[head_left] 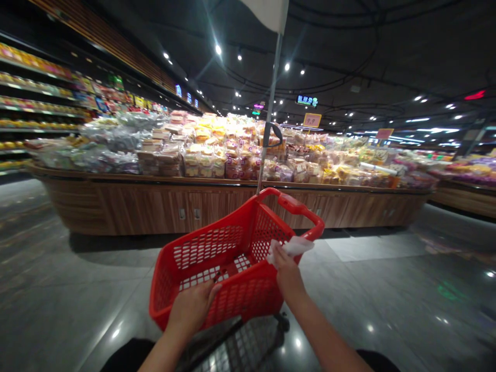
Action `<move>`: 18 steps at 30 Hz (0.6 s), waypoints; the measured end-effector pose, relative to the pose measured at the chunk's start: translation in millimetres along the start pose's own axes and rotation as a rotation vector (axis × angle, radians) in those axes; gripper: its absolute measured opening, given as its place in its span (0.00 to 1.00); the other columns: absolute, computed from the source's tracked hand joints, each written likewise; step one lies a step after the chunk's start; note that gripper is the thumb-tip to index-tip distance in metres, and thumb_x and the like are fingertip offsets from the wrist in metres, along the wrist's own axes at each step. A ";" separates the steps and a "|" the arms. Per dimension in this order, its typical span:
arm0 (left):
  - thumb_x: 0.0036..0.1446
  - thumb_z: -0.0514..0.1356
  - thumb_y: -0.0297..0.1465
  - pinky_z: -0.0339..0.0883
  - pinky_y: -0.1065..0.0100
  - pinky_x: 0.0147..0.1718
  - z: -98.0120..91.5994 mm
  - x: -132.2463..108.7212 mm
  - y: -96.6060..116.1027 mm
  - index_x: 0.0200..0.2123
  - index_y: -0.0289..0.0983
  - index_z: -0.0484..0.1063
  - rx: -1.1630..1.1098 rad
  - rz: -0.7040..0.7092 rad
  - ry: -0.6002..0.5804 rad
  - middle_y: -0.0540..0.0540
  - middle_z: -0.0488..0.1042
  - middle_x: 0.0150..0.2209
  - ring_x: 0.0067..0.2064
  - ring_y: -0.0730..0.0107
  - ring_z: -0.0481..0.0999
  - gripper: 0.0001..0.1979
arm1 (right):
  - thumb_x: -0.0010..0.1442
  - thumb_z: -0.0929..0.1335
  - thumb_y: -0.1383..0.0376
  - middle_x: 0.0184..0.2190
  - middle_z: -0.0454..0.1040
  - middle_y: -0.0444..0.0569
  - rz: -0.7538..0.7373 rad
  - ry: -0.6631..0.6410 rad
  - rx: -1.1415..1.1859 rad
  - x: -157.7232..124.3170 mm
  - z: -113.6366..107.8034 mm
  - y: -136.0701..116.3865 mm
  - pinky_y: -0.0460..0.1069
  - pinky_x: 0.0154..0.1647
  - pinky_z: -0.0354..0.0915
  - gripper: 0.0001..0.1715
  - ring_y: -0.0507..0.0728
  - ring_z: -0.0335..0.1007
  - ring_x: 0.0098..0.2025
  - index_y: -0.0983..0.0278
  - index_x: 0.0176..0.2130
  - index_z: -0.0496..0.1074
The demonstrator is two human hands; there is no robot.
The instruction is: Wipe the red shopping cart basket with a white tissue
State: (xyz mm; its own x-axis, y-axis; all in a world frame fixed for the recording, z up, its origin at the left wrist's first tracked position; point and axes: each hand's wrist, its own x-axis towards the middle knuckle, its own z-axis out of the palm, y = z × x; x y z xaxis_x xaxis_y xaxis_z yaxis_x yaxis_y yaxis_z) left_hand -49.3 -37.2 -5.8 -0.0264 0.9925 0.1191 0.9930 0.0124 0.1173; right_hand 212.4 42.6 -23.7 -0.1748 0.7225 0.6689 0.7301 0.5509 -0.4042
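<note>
A red plastic mesh basket (228, 263) sits in front of me on a wheeled metal cart (240, 346), and nothing shows inside it except its perforated floor. My left hand (189, 310) grips the basket's near rim. My right hand (287, 274) pinches a crumpled white plastic bag (290, 248) just beside the basket's right corner. A thin grey pole (269, 113) rises behind the basket, carrying a white flag (267, 13) at its top.
A long wood-panelled display counter (194, 206) piled with packaged baked goods stands ahead. Stocked shelves (39, 98) line the left wall. Polished grey floor tiles (85, 279) surround the cart. Yellow and pink signs hang beyond the counter.
</note>
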 end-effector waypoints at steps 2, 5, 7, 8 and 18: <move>0.63 0.36 0.45 0.64 0.65 0.33 -0.3 -0.1 -2.6 0.36 0.41 0.70 -0.002 0.011 0.003 0.45 0.78 0.33 0.37 0.61 0.77 0.25 | 0.46 0.55 0.84 0.61 0.59 0.49 -0.067 -0.092 0.016 -7.3 10.7 -14.8 0.53 0.60 0.58 0.45 0.55 0.56 0.61 0.63 0.61 0.58; 0.63 0.36 0.45 0.63 0.66 0.33 -1.1 0.1 -8.3 0.37 0.42 0.70 -0.017 0.018 0.008 0.46 0.78 0.34 0.37 0.62 0.77 0.26 | 0.45 0.56 0.84 0.60 0.60 0.50 -0.048 -0.134 -0.003 -2.6 4.7 -15.5 0.54 0.59 0.60 0.44 0.56 0.59 0.60 0.64 0.59 0.60; 0.62 0.36 0.46 0.63 0.65 0.33 -1.6 0.5 -11.6 0.39 0.42 0.71 -0.017 0.021 0.010 0.45 0.78 0.34 0.38 0.61 0.77 0.26 | 0.46 0.56 0.84 0.58 0.63 0.51 0.020 -0.100 -0.027 7.4 -9.1 -4.4 0.54 0.58 0.60 0.42 0.57 0.61 0.58 0.64 0.58 0.63; 0.62 0.36 0.46 0.63 0.65 0.33 -1.8 0.7 -12.7 0.39 0.42 0.71 -0.012 0.022 0.012 0.45 0.78 0.35 0.38 0.61 0.77 0.26 | 0.47 0.56 0.84 0.58 0.64 0.52 0.051 -0.072 -0.033 12.1 -15.6 1.6 0.54 0.58 0.60 0.41 0.57 0.62 0.58 0.65 0.58 0.63; 0.62 0.36 0.47 0.61 0.67 0.33 -0.5 3.3 -17.7 0.37 0.43 0.71 -0.028 0.027 0.015 0.47 0.78 0.35 0.38 0.63 0.76 0.26 | 0.45 0.55 0.85 0.62 0.56 0.48 -0.014 -0.190 0.113 -14.6 23.8 -40.4 0.52 0.62 0.54 0.46 0.53 0.51 0.63 0.64 0.61 0.56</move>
State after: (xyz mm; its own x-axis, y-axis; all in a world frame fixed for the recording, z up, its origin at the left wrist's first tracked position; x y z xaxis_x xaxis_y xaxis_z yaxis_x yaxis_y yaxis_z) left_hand -67.1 -34.2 -7.0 -0.0018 0.9905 0.1375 0.9899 -0.0178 0.1410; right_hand 169.7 19.7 -31.9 -0.3135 0.7746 0.5492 0.6503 0.5966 -0.4703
